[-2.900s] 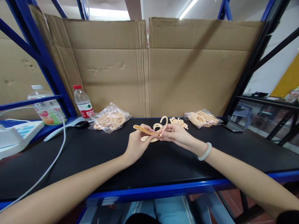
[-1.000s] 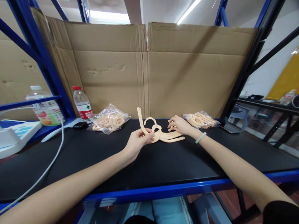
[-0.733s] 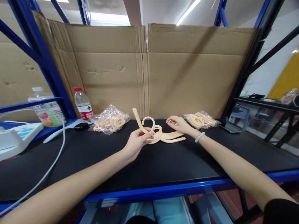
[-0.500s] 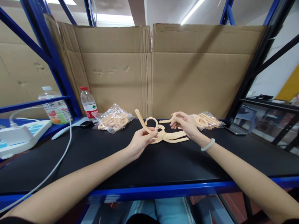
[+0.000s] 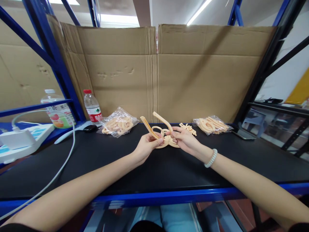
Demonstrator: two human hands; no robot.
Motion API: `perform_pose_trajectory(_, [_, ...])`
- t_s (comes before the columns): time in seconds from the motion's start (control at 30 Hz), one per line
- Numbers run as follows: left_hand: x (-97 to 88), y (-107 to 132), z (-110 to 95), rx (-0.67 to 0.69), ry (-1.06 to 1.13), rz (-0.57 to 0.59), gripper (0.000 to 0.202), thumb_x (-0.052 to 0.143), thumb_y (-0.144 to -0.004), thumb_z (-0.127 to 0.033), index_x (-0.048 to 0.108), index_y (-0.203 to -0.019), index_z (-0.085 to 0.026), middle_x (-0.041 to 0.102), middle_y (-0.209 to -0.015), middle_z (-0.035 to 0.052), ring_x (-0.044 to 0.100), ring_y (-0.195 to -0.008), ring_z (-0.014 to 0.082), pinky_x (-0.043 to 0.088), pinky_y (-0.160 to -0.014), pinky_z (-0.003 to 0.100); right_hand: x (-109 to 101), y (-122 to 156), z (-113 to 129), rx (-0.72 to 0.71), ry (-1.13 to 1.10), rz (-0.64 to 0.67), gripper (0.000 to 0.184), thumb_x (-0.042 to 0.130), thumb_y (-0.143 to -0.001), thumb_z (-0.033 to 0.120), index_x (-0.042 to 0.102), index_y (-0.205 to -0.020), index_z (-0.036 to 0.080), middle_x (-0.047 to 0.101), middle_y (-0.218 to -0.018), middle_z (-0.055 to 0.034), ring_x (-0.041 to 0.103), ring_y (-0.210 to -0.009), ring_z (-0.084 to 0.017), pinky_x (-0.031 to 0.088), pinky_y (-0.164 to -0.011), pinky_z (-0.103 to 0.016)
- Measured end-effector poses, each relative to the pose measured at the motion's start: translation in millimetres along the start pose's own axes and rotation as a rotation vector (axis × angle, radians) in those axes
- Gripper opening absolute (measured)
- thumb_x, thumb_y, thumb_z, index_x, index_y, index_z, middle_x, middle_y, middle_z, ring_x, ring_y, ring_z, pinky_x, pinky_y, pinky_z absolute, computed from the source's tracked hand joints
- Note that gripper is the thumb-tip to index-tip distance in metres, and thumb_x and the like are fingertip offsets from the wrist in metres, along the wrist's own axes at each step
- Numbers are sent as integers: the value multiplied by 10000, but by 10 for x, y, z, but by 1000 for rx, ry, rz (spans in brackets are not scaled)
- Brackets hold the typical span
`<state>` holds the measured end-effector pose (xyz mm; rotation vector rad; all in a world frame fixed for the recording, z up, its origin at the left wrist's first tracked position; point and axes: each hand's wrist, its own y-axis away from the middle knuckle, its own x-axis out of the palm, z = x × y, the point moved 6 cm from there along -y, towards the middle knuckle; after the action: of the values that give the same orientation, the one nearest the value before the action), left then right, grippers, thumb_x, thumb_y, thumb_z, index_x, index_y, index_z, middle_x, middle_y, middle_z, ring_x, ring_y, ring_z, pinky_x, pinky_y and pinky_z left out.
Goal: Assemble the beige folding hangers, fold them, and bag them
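L hand in the head view: thumb & fingers pinched on the lower part of a grooved strip, its free end slanting up & left. R hand is likewise closed, on the lower end of a curved strip, tip also up-left. These two pcs sit near each other, apparently not joined; can't tell if either is fixed to anything under my fingers. Btwn my hands, more curved pcs lie on the black tabletop; partly hidden, so can't say if any are linked. Progress, my read: two strips are out & in hand, nothing clearly put together. Left over: a small-pcs pile lying loose behind R hand, plus similar-coloured pcs in the clear bag on the left & the clear bag on the right, both apart from my hands
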<state>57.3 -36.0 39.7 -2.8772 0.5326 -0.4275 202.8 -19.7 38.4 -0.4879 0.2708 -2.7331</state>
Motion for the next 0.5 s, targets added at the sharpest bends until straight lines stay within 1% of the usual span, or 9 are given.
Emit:
perform_pose_trajectory(0.07, [-2,-1,-9,13,-17,-4,293,828,-588,-247,624,-757,-124,628,-724,0,587,-712,109,467,-769,255,17,7,-8,-8,-2,-1,249,784,-665,266,657,-849,156,664,-925,-57,502,-608,-76,439,-564,-214])
perform_pose_trajectory(0.13, [-7,-4,-8,16,-32,-7,299,827,-588,-254,616,-754,-124,621,-720,-3,593,-721,115,466,-786,265,32,24,-2,-32,-6,-19,239,791,-660,276,650,-815,159,649,-868,-39,553,-680,-98,481,-652,-235])
perform_pose_trajectory(0.2, [-17,-9,-1,15,-46,-9,311,828,-585,-265,607,-753,-125,627,-737,5,609,-752,133,464,-811,283,50,45,8,-54,3,-31,256,803,-648,288,623,-780,163,624,-792,-14,587,-725,-112,498,-717,-254])
perform_pose_trajectory(0.27, [-29,-17,7,14,-62,-7,321,827,-586,-277,598,-754,-128,633,-748,14,622,-776,153,464,-826,299,72,60,14,-67,43,-24,284,811,-638,296,593,-767,167,611,-763,-2,603,-733,-119,507,-729,-260])
perform_pose_trajectory(0.33, [-34,-22,11,17,-78,3,321,823,-593,-285,588,-751,-133,632,-743,13,628,-782,162,466,-829,308,95,68,26,-87,99,1,299,805,-645,300,578,-794,174,614,-773,-1,606,-715,-119,515,-703,-260])
perform_pose_trajectory(0.4, [-26,-22,11,18,-81,22,318,819,-600,-287,580,-746,-137,628,-729,5,631,-778,163,469,-832,313,117,70,43,-121,144,37,305,795,-658,299,579,-840,185,618,-783,4,605,-697,-117,521,-675,-254])
perform_pose_trajectory(0.5, [2,-11,3,12,-78,56,305,812,-605,-285,579,-739,-142,635,-738,6,639,-793,172,475,-841,323,150,64,43,-129,198,109,297,786,-668,307,591,-861,193,628,-809,0,623,-739,-134,538,-689,-269])
